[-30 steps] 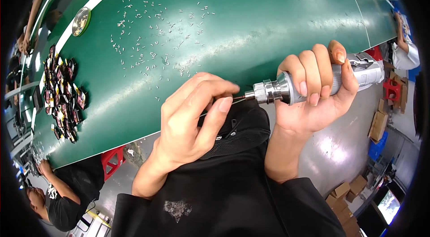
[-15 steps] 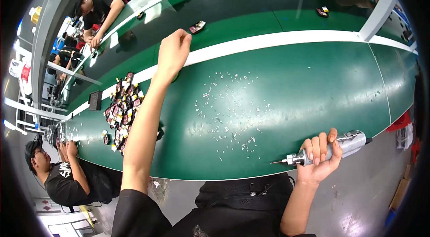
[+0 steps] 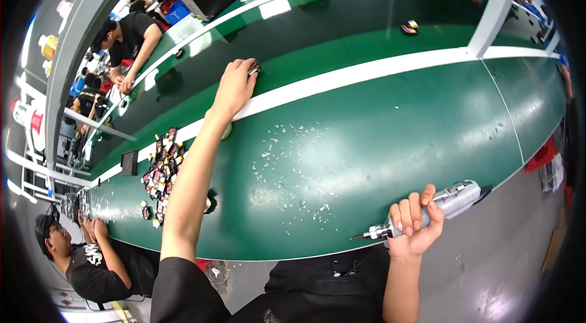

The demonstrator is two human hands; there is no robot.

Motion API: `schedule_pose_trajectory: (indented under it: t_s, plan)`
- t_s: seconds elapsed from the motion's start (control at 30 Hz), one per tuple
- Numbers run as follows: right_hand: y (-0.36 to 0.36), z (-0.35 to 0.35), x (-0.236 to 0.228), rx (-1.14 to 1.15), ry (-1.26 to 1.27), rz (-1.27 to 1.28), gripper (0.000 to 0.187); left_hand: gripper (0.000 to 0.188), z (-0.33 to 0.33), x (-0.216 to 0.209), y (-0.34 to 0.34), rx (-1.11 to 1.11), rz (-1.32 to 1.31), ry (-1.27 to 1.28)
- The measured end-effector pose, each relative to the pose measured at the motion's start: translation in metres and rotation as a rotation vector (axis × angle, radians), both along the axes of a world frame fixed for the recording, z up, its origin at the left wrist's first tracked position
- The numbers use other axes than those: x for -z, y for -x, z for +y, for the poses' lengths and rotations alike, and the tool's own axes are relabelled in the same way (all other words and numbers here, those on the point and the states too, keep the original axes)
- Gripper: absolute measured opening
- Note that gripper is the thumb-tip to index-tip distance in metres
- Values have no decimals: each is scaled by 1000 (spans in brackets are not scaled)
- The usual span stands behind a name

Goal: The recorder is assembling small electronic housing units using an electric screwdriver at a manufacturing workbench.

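My left hand [image 3: 235, 88] reaches over the white rail onto the far green surface. Its fingers close round a small black part with a light label [image 3: 254, 70], mostly hidden by the fingers. Near the right front edge, my right hand [image 3: 416, 219] grips a grey handheld power tool [image 3: 455, 199]. A thin bit sticks out of the tool's metal chuck, pointing left over the green tabletop [image 3: 427, 140]. Small white slivers [image 3: 299, 201] lie scattered across the middle. Left of my left forearm is a heap of similar black parts [image 3: 162, 170].
A white rail [image 3: 342, 76] and grey posts [image 3: 495, 8] divide the bench from the far surface. A black box [image 3: 129, 163] stands behind the heap. Another part [image 3: 409, 29] lies at the far right. People work at left and across.
My left hand has come down onto the small black part and closed on it. My right hand still holds the tool. The whole view has shifted, and a person's arms now show at the top.
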State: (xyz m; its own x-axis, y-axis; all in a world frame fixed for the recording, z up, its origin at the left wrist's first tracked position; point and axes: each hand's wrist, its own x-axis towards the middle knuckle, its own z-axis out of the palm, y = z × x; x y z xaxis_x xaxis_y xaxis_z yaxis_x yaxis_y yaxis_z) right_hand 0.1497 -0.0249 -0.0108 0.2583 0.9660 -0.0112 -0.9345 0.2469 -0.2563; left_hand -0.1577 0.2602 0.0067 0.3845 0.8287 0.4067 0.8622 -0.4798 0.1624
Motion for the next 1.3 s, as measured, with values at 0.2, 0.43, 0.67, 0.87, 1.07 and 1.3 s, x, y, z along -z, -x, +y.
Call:
schedule_pose_trajectory:
  t_s: [0.2, 0.43, 0.67, 0.87, 1.07, 1.3]
  plan:
    - [-8, -11, 4, -56, 7, -30, 10, 42, -149, -24, -117, 548, 16, 163]
    - [-8, -39, 3, -77, 12, -98, 10, 49, -227, -10, -148, 777, -69, 312]
    - [5, -50, 7, -114, 37, -106, 12, 34, -234, -6, -157, 761, -79, 219]
    - [28, -58, 9, -101, 194, -93, 8, 36, -241, 1, -156, 828, 16, -14]
    - [32, -59, 10, -24, 244, -190, 8, 34, -249, -2, -157, 846, 73, -90]
    - [-9, -49, -6, -210, 24, -311, 13, 36, -248, 4, -150, 871, 71, 13]
